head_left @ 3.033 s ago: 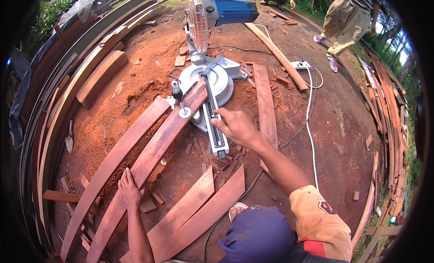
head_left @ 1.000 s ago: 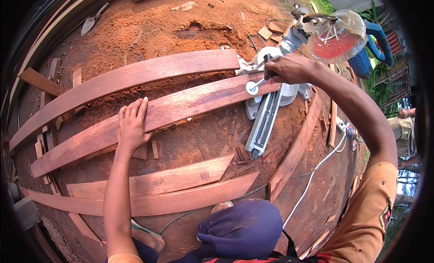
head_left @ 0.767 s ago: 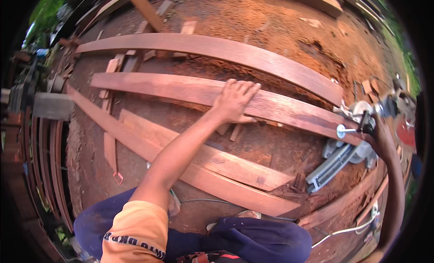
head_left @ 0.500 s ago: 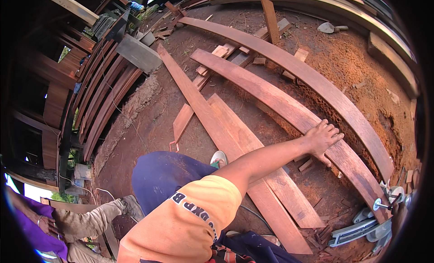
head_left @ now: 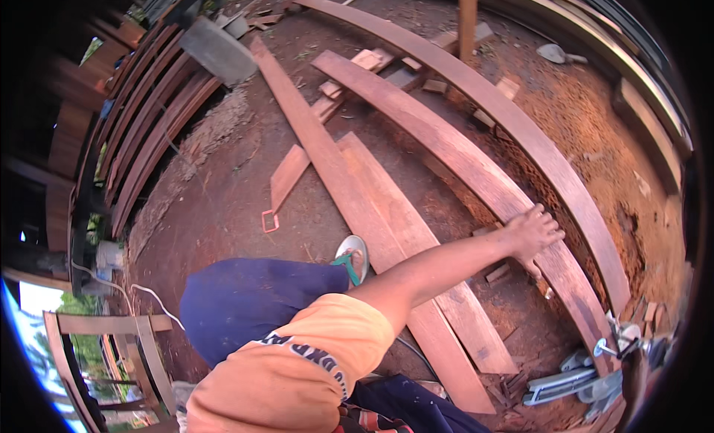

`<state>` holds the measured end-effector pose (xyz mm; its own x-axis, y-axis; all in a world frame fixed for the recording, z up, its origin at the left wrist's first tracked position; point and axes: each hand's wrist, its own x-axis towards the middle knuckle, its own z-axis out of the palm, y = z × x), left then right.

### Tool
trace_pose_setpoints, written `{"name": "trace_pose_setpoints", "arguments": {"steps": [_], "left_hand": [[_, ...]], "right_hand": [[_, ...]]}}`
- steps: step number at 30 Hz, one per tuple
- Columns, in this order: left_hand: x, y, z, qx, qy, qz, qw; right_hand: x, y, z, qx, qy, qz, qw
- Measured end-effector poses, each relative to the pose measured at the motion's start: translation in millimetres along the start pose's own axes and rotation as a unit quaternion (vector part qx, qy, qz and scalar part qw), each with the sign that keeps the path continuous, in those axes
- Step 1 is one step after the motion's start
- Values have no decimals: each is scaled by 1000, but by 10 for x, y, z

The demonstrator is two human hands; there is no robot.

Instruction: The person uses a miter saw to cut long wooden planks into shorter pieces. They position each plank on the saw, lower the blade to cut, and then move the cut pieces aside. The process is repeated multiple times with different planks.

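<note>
soft daylight falls evenly over the red dirt ground (head_left: 223, 210), with weak shadows. the upper left lies in deep shade under stacked boards (head_left: 141, 128). bright sky glares at the lower left. fisheye bends the long plank (head_left: 446, 135) into a curve; edges blacken and blur slightly.

Four long planks (head_left: 476, 172), one hand (head_left: 532, 232), one saw base (head_left: 587, 377), one sandal (head_left: 351, 256)
</note>
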<state>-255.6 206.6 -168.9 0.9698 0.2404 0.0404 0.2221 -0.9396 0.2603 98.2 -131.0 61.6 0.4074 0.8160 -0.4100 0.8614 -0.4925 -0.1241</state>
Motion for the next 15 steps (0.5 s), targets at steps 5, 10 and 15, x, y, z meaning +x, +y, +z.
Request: {"name": "trace_pose_setpoints", "arguments": {"steps": [5,10,15], "left_hand": [[-38,-38,-99,10,90,40,995],[-14,-8,-118,40,61,25,997],[-24,-42,-85,35,75,34,996]], "right_hand": [[53,-118,62,161,-97,266,945],[27,-179,210,5,-31,231,972],[-24,-213,288,-25,39,162,986]]}}
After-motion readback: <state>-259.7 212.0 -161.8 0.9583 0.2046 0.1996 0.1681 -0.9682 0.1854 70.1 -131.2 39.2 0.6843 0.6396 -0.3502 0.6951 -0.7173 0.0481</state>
